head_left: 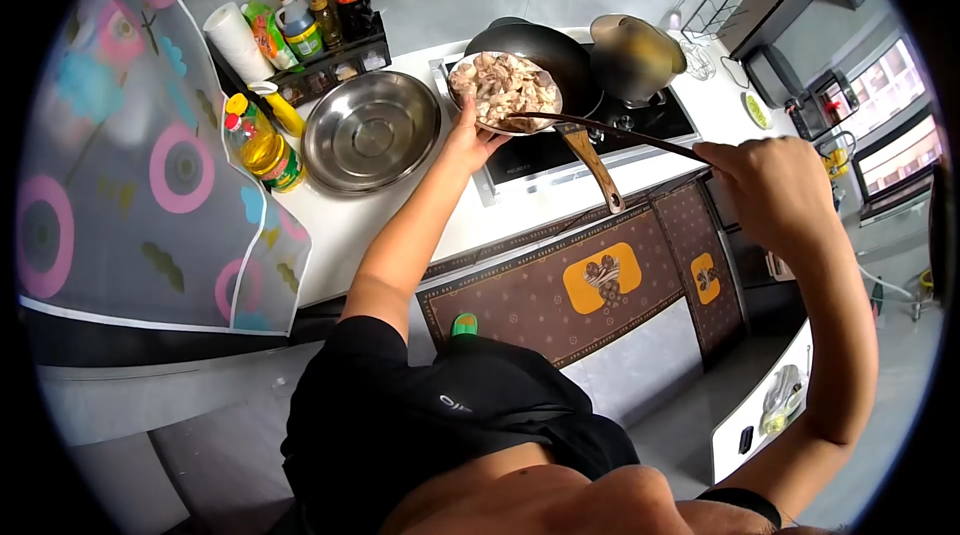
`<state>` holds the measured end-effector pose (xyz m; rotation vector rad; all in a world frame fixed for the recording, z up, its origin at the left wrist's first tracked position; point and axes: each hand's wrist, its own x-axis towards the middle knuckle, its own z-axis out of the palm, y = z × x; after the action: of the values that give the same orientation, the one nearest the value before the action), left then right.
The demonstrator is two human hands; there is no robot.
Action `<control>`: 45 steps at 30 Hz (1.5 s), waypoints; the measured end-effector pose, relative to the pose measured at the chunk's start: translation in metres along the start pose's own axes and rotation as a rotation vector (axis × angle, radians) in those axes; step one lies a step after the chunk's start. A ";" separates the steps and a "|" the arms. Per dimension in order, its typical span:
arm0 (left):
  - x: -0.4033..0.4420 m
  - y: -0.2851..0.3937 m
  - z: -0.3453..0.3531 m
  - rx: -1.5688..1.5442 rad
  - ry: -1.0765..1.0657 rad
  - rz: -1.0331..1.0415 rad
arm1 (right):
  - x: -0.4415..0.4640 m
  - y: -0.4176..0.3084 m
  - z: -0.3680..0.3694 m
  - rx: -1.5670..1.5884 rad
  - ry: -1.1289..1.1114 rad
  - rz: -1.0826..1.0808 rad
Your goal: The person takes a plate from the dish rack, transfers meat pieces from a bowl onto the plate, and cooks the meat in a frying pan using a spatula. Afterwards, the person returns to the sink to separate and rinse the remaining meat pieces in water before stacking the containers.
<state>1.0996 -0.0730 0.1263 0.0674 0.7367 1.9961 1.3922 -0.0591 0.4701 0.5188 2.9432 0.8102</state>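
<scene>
My left hand (471, 143) grips the near left rim of a white plate (530, 132) at the stove, its thumb on the edge. Pale brown chopped pieces (505, 85), perhaps meat or mushroom, are heaped on the plate. My right hand (780, 190) is closed around a long, thin, dark brown utensil (645, 140). Its far end touches the near side of the heap; whether it is a spatula or chopsticks I cannot tell. Partly hidden behind the plate is a dark wok (565, 60) with a wooden handle (592, 170) pointing toward me.
A lidded pot (635, 57) stands right of the wok on the black stove (650, 120). Left of the stove are a steel basin (370, 135), an oil bottle (262, 150) and a yellow spray bottle (280, 110). Seasoning bottles (300, 30) and a paper roll (237, 40) stand behind.
</scene>
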 end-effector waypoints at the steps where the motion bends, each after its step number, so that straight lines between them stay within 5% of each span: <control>1: 0.008 -0.004 -0.004 -0.026 -0.019 -0.003 | 0.005 -0.006 0.001 -0.020 0.020 -0.014; 11: 0.022 -0.002 0.008 0.026 -0.018 -0.019 | 0.050 -0.023 0.015 -0.040 -0.022 -0.082; 37: 0.065 0.017 0.022 0.125 0.167 -0.254 | 0.079 -0.062 0.123 0.284 -0.009 0.368; 43: 0.044 0.016 0.013 0.131 0.121 -0.206 | 0.033 -0.031 0.042 0.325 -0.167 0.497; 45: 0.039 0.014 0.014 0.098 0.112 -0.174 | 0.018 -0.024 0.026 0.265 -0.156 0.388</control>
<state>1.0729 -0.0397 0.1350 -0.0496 0.8826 1.8093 1.3709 -0.0595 0.4367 1.1395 2.8542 0.3725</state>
